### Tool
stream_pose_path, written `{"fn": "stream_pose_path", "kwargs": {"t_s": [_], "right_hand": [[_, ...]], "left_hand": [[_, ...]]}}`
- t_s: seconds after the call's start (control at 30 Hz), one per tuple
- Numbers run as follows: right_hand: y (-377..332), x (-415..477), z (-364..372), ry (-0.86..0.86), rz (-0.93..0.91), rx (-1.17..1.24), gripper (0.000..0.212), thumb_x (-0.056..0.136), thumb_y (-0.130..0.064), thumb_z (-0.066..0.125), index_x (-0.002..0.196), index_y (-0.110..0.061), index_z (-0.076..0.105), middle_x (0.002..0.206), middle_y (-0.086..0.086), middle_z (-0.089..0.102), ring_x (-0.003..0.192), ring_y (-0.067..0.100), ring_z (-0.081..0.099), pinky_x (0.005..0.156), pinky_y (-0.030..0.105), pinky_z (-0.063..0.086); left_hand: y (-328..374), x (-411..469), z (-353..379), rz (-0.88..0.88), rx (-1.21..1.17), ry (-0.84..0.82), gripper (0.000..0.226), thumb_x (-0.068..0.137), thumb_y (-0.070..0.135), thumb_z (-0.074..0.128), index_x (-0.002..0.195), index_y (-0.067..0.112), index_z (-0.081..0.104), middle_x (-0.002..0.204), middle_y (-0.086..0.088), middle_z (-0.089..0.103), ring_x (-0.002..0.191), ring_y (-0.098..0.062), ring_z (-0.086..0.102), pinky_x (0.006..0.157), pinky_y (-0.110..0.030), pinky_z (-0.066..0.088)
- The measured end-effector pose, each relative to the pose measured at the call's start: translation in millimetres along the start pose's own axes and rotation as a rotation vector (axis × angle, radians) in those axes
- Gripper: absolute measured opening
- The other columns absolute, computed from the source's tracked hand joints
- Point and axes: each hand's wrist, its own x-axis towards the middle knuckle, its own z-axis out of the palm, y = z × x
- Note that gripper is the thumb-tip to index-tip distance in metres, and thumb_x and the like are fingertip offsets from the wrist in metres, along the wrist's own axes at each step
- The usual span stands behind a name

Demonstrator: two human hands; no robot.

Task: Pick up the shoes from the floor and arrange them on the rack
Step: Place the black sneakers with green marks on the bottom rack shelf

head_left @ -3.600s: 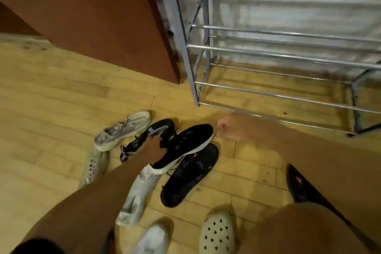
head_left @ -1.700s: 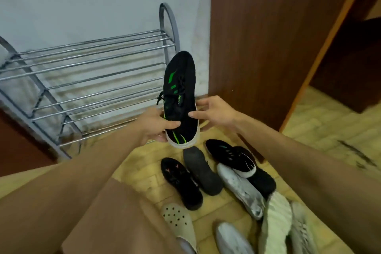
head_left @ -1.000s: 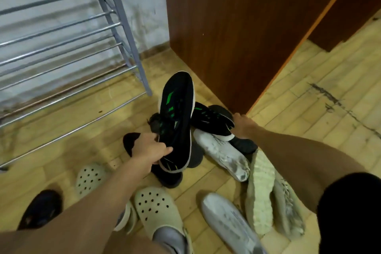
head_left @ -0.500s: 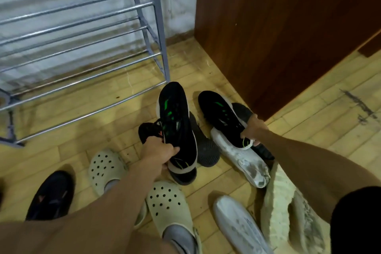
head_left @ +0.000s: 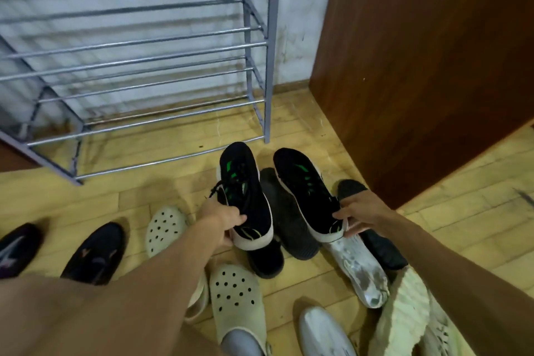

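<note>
- Two black sneakers with green marks are held side by side near the centre of the head view, toes toward twelve o'clock, heels toward the person.
- The left hand [head_left: 222,218] is closed around the heel end of the left sneaker [head_left: 245,195], thumb across its upper, fingers hidden beneath.
- The right hand [head_left: 362,212] grips the heel of the right sneaker [head_left: 307,192], fingers partly spread over its collar and white sole rim.
- Whether either sneaker is fully clear of the shoes below cannot be told.
- The metal rack [head_left: 144,66] stands at eleven o'clock from the hands, against the pale wall, its bars bare; its right upright [head_left: 271,46] rises just beyond the sneakers' toes.
- A brown wooden panel [head_left: 433,52] fills the two o'clock side.
- A dark shoe lying sole-up [head_left: 289,220] sits between the two held sneakers, and another dark shoe [head_left: 265,260] pokes out under the left sneaker's heel.
- A dirty white shoe [head_left: 358,269] lies at five o'clock from the right hand, with a black shoe [head_left: 381,248] just beside it under the right wrist.
- Two pale clogs with holes [head_left: 164,230] [head_left: 237,298] lie at seven and six o'clock; the nearer one is worn on a foot.
- Two dark slip-ons [head_left: 95,254] [head_left: 17,248] rest at the left edge on the wooden floor [head_left: 130,205].
- A cream ridged sole [head_left: 401,315] and a white toe [head_left: 323,332] show at the lower right.
</note>
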Motion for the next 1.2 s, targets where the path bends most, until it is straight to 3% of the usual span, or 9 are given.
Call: {"fn": "stream_pose_path", "kwargs": {"t_s": [0.13,0.23,0.33,0.63,0.73,0.83,1.03,1.2], "right_hand": [[-22,21,25,-0.056,-0.056,0.047,0.031,0.080,0.001,0.073,0.110,0.005,0.068,0.096,0.018,0.073,0.079,0.033,0.074,0.068,0.043,0.062],[-49,46,44,-0.088,-0.069,0.114,0.034,0.080,-0.001,0.074,0.113,0.005,0.067,0.098,0.018,0.073,0.081,0.033,0.073,0.063,0.038,0.063],[-79,82,62,-0.104,-0.061,0.186,0.043,0.079,-0.001,0.075,0.119,0.006,0.063,0.104,0.019,0.072,0.083,0.035,0.073,0.063,0.040,0.062],[-153,177,116,-0.048,-0.085,0.304,0.033,0.081,-0.004,0.075,0.112,0.007,0.068,0.099,0.019,0.072,0.083,0.036,0.072,0.070,0.044,0.061],[-171,196,125,0.017,-0.123,0.314,0.024,0.081,-0.003,0.074,0.104,0.001,0.070,0.089,0.015,0.071,0.078,0.034,0.071,0.070,0.044,0.062],[-182,212,133,0.051,-0.150,0.308,0.027,0.081,-0.003,0.074,0.107,0.001,0.069,0.096,0.016,0.071,0.078,0.030,0.070,0.066,0.040,0.062],[-175,225,144,0.111,-0.153,0.350,0.032,0.084,-0.001,0.069,0.116,-0.005,0.069,0.099,0.010,0.070,0.080,0.026,0.069,0.073,0.044,0.061],[-170,224,147,0.117,-0.179,0.393,0.032,0.085,-0.002,0.069,0.116,-0.007,0.069,0.099,0.007,0.069,0.080,0.018,0.067,0.072,0.041,0.061]], "left_hand": [[18,30,-16,-0.015,0.060,0.021,0.036,0.090,0.000,0.059,0.124,-0.008,0.050,0.121,-0.021,0.058,0.109,-0.036,0.058,0.096,-0.049,0.049],[36,66,-25,-0.030,0.051,0.075,0.028,0.087,0.008,0.066,0.109,-0.006,0.056,0.096,-0.014,0.062,0.086,-0.030,0.062,0.086,-0.045,0.055],[58,102,-32,0.010,0.015,0.156,0.019,0.081,0.009,0.073,0.092,-0.001,0.062,0.093,-0.015,0.067,0.085,-0.033,0.067,0.078,-0.046,0.058],[109,198,-44,0.103,-0.137,0.227,0.048,0.082,0.003,0.071,0.126,-0.002,0.053,0.092,-0.012,0.062,0.095,-0.028,0.063,0.089,-0.044,0.055],[121,221,-46,0.120,-0.138,0.238,0.055,0.079,0.004,0.074,0.129,0.003,0.052,0.111,-0.018,0.065,0.096,-0.033,0.066,0.073,-0.043,0.059],[130,238,-48,0.121,-0.157,0.261,0.052,0.077,0.004,0.076,0.125,0.006,0.055,0.114,-0.017,0.064,0.092,-0.029,0.065,0.053,-0.033,0.053],[128,256,-46,0.099,-0.190,0.245,0.053,0.077,0.003,0.076,0.126,0.005,0.055,0.115,-0.018,0.065,0.099,-0.033,0.066,0.074,-0.042,0.058],[124,260,-45,0.104,-0.184,0.241,0.055,0.079,0.003,0.074,0.130,0.006,0.055,0.119,-0.019,0.064,0.103,-0.034,0.065,0.077,-0.043,0.058]]}}
